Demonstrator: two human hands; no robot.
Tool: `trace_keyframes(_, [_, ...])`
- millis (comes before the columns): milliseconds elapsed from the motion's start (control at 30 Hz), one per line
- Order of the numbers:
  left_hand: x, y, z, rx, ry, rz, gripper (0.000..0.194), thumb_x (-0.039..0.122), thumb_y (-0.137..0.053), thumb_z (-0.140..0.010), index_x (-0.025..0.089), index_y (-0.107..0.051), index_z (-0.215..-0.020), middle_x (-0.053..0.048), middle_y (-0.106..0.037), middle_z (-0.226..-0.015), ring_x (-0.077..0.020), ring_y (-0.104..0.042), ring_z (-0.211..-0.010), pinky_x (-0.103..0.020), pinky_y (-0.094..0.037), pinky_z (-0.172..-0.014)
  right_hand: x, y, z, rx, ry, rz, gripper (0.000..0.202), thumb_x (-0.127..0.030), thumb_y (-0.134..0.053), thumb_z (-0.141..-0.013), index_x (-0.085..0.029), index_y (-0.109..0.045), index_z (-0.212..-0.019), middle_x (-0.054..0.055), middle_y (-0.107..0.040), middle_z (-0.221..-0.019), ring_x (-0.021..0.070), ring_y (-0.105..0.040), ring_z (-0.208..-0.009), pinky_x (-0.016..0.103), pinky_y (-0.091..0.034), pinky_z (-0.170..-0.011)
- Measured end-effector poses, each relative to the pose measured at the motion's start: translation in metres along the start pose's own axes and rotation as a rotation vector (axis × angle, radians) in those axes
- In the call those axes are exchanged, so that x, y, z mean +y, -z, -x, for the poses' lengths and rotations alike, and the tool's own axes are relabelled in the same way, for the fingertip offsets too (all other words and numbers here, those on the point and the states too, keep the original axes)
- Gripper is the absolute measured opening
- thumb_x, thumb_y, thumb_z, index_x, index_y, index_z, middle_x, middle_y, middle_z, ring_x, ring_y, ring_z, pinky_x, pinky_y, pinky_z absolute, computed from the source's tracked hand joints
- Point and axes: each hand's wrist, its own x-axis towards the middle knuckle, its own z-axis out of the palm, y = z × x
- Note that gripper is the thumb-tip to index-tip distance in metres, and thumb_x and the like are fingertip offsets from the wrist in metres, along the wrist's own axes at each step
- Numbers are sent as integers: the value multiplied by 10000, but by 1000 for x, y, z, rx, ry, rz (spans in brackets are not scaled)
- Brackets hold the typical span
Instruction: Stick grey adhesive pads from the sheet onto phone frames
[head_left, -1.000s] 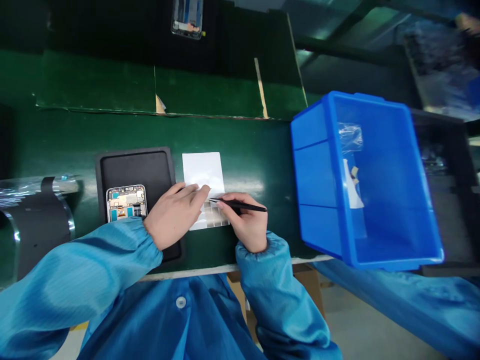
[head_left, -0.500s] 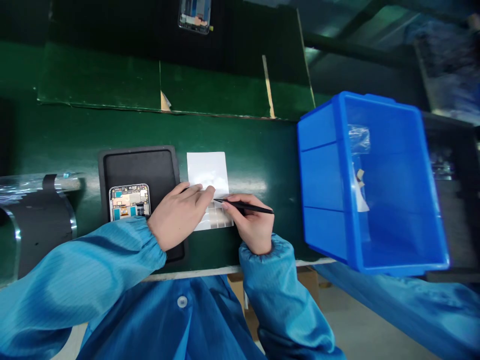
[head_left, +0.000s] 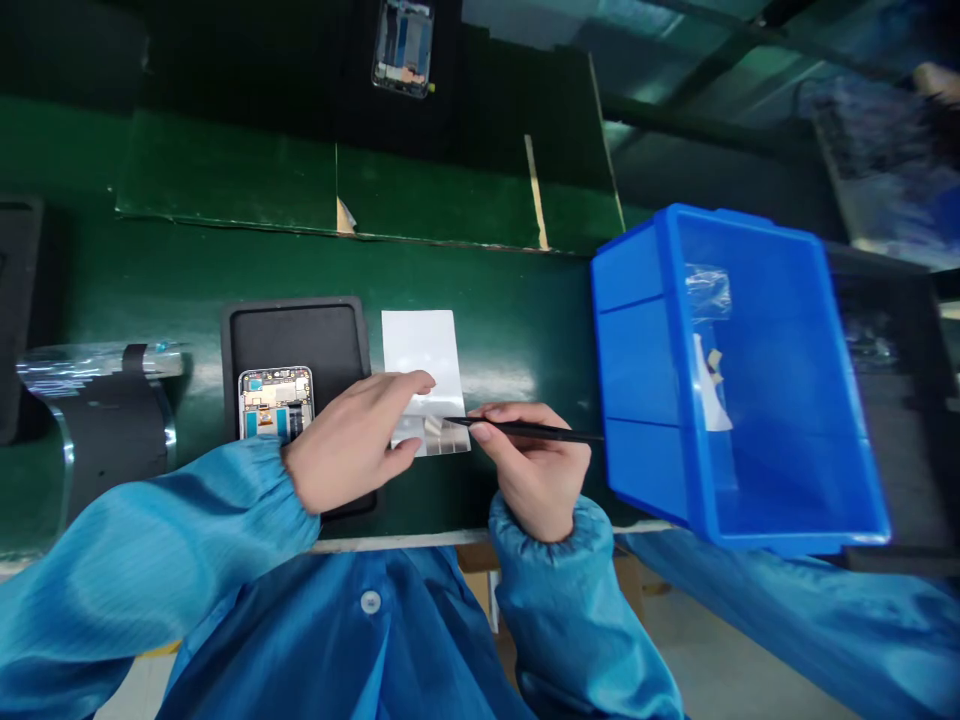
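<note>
Worktop (head_left: 525,310) beneath, our right hand (head_left: 544,475) pinches tweezers (head_left: 526,429), seemingly working the sheet (head_left: 421,345) under our splayed left hand (head_left: 352,440); steadiness next.

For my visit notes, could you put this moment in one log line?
left hand: over white sheet | right hand: holding slim black tool | opened phone: in black tray

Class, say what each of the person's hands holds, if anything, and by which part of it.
Right hand: a slim black tool, pinched near its pointed end. Left hand: at the white sheet; whether it grips it cannot be told.
</note>
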Motion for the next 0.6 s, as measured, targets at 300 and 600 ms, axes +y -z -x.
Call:
trace_keyframes(300, [13,31,45,65,490,561,327,247,-694,-829,242,-536,-1116,38,-684,-810,-122,-599,-726,-273,-470,-685,-31,-43,21,-149,2,-173,173,-235,-878,-726,-247,-731,-818,19,-751,-789,217,-750,-742,370,-650,-716])
trace_keyframes(600, [-3,40,71,149,551,673,358,235,-706,-813,245,-509,-1112,39,-695,-802,-118,-582,-691,-297,-478,-722,-30,-71,34,-237,-111,-261,166,-212,-850,-768,-255,-737,-881,12,-768,-831,190,-753,-772,317,-639,-708])
